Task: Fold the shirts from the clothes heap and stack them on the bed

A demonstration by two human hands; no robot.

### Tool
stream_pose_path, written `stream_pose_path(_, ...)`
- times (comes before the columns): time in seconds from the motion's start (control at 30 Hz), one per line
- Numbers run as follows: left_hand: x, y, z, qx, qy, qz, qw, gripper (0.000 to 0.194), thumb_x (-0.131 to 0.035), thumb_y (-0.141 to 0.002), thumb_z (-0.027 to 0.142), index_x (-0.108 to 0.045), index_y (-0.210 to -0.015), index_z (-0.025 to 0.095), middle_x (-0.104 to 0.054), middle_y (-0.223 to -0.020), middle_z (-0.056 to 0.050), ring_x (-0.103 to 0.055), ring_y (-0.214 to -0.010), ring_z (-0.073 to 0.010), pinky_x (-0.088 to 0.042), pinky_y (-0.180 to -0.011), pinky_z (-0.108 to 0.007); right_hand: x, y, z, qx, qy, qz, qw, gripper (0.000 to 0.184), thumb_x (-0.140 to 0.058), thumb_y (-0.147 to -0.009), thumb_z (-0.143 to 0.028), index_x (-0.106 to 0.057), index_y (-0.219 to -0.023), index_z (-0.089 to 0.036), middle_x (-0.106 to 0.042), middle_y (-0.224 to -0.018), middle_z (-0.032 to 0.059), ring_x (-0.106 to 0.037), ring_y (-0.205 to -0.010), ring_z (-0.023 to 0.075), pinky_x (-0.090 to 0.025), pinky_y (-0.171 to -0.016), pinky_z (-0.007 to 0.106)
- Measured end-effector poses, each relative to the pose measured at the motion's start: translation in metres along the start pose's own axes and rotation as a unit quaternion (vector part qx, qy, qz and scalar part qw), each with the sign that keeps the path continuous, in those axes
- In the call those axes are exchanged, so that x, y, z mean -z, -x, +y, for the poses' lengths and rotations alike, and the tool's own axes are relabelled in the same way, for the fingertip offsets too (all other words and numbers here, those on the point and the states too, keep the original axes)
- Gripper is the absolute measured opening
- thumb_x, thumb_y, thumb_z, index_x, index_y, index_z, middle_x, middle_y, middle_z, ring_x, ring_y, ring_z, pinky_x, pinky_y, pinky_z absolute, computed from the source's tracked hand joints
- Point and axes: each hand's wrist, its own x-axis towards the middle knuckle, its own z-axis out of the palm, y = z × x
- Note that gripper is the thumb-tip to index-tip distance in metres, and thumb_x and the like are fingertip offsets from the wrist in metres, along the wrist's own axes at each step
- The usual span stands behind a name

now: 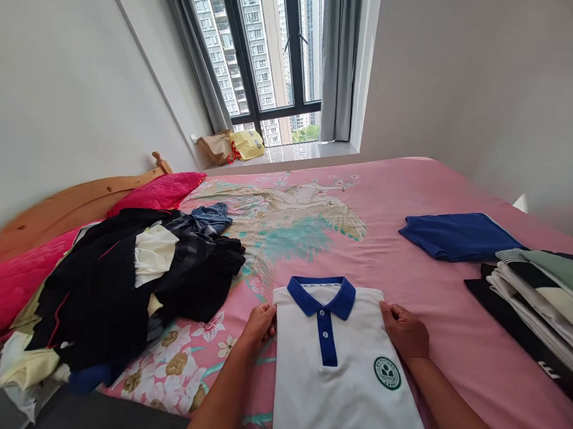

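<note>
A white polo shirt (301, 394) with a blue collar, a blue button strip and a round green badge lies front up on the pink bed, its sides folded in. My left hand (261, 323) pinches the shirt's left edge just below the shoulder. On the opposite edge, my right hand (405, 329) grips the fabric between thumb and fingers at about the same height. The shirt's lower end runs out of the bottom of the view.
A heap of loose dark clothes (104, 294) lies to the left by red pillows (157, 192). Right of the shirt are a folded blue garment (461, 236) and a stack of folded clothes (542, 292). Bags (246, 145) sit on the windowsill (309, 153).
</note>
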Motion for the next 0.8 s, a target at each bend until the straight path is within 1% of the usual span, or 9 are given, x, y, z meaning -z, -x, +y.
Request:
stream_pose_path(0.07, 0.002, 0.004, 0.000, 0.015, -0.008, -0.032, 0.999, 0.038, -0.054, -0.070, 0.053, -0.045, -0.059, 0.019, -0.046, -0.040, 0.006, -0.028, -0.027, -0.0028, -0.009, -0.031, -0.019, 0.001, 0.000, -0.001, -0.004, 0.007, -0.002, 1.000, 0.045, -0.038, -0.084, -0.056, -0.058, -0.066, -0.021, -0.064, -0.074, 0.0030, -0.047, -0.062, 0.0137, -0.028, -0.055, 0.023)
stream_pose_path(0.17, 0.006, 0.009, 0.002, 0.042, -0.020, -0.084, 0.995, 0.035, -0.058, -0.067, 0.050, -0.051, -0.060, 0.016, -0.055, -0.050, 0.001, -0.037, -0.029, -0.0037, -0.008, -0.030, -0.019, 0.001, 0.001, -0.002, -0.006, 0.011, -0.002, 1.000, 0.044, -0.038, -0.085, -0.055, -0.058, -0.066, -0.021, -0.064, -0.075, 0.0026, -0.046, -0.062, 0.0135, -0.027, -0.055, 0.023)
stream_pose_path(0.3, 0.007, 0.012, 0.001, 0.061, -0.029, -0.106, 0.992, 0.030, -0.058, -0.065, 0.045, -0.053, -0.060, 0.016, -0.057, -0.053, 0.000, -0.043, -0.032, -0.0049, -0.010, -0.029, -0.018, 0.001, 0.001, -0.002, -0.006, 0.011, -0.006, 1.000, 0.045, -0.037, -0.085, -0.056, -0.057, -0.064, -0.021, -0.063, -0.074, 0.0023, -0.045, -0.062, 0.0131, -0.027, -0.054, 0.022)
stream_pose_path(0.4, 0.003, 0.012, -0.002, 0.060, -0.028, -0.097, 0.993, 0.026, -0.057, -0.065, 0.042, -0.051, -0.062, 0.017, -0.056, -0.053, 0.001, -0.046, -0.033, -0.0062, -0.012, -0.029, -0.018, 0.001, 0.002, -0.002, -0.004, 0.011, -0.004, 1.000, 0.044, -0.037, -0.085, -0.055, -0.056, -0.064, -0.021, -0.063, -0.074, 0.0023, -0.045, -0.062, 0.0131, -0.027, -0.054, 0.022)
stream_pose_path(0.47, 0.000, 0.012, -0.005, 0.053, -0.029, -0.072, 0.996, 0.024, -0.055, -0.066, 0.041, -0.048, -0.063, 0.018, -0.054, -0.048, 0.003, -0.045, -0.032, -0.0067, -0.012, -0.029, -0.017, 0.001, 0.002, -0.002, -0.005, 0.012, -0.002, 1.000, 0.044, -0.037, -0.085, -0.055, -0.056, -0.065, -0.021, -0.063, -0.075, 0.0022, -0.045, -0.062, 0.0130, -0.027, -0.055, 0.022)
stream_pose_path(0.57, -0.004, 0.013, -0.009, 0.035, -0.033, -0.011, 0.999, 0.021, -0.049, -0.071, 0.039, -0.043, -0.064, 0.020, -0.046, -0.038, 0.007, -0.034, -0.025, -0.0054, -0.012, -0.030, -0.018, 0.001, 0.002, -0.002, -0.010, 0.015, -0.003, 1.000, 0.044, -0.037, -0.084, -0.055, -0.057, -0.065, -0.021, -0.064, -0.076, 0.0023, -0.045, -0.062, 0.0130, -0.027, -0.054, 0.022)
stream_pose_path(0.67, -0.001, 0.016, -0.012, 0.016, -0.033, 0.042, 0.998, 0.021, -0.044, -0.076, 0.038, -0.039, -0.064, 0.021, -0.040, -0.034, 0.010, -0.026, -0.023, -0.0038, -0.012, -0.030, -0.018, 0.001, 0.001, -0.002, -0.004, 0.015, -0.005, 1.000, 0.044, -0.036, -0.085, -0.055, -0.058, -0.066, -0.021, -0.064, -0.076, 0.0027, -0.045, -0.062, 0.0132, -0.027, -0.054, 0.023)
stream_pose_path(0.73, 0.002, 0.020, -0.014, 0.017, -0.030, 0.038, 0.999, 0.024, -0.041, -0.078, 0.040, -0.041, -0.064, 0.020, -0.043, -0.037, 0.008, -0.029, -0.024, -0.0039, -0.013, -0.030, -0.018, 0.001, 0.001, -0.002, -0.001, 0.015, -0.006, 1.000, 0.045, -0.036, -0.085, -0.055, -0.058, -0.066, -0.021, -0.064, -0.076, 0.0027, -0.046, -0.062, 0.0132, -0.027, -0.055, 0.023)
stream_pose_path(0.8, 0.005, 0.024, -0.014, 0.029, -0.028, 0.002, 0.999, 0.030, -0.042, -0.077, 0.045, -0.047, -0.064, 0.019, -0.051, -0.044, 0.005, -0.038, -0.027, -0.0051, -0.014, -0.029, -0.019, 0.001, 0.001, -0.001, -0.004, 0.019, -0.005, 1.000, 0.045, -0.037, -0.085, -0.055, -0.058, -0.066, -0.021, -0.064, -0.075, 0.0027, -0.046, -0.062, 0.0134, -0.028, -0.055, 0.023)
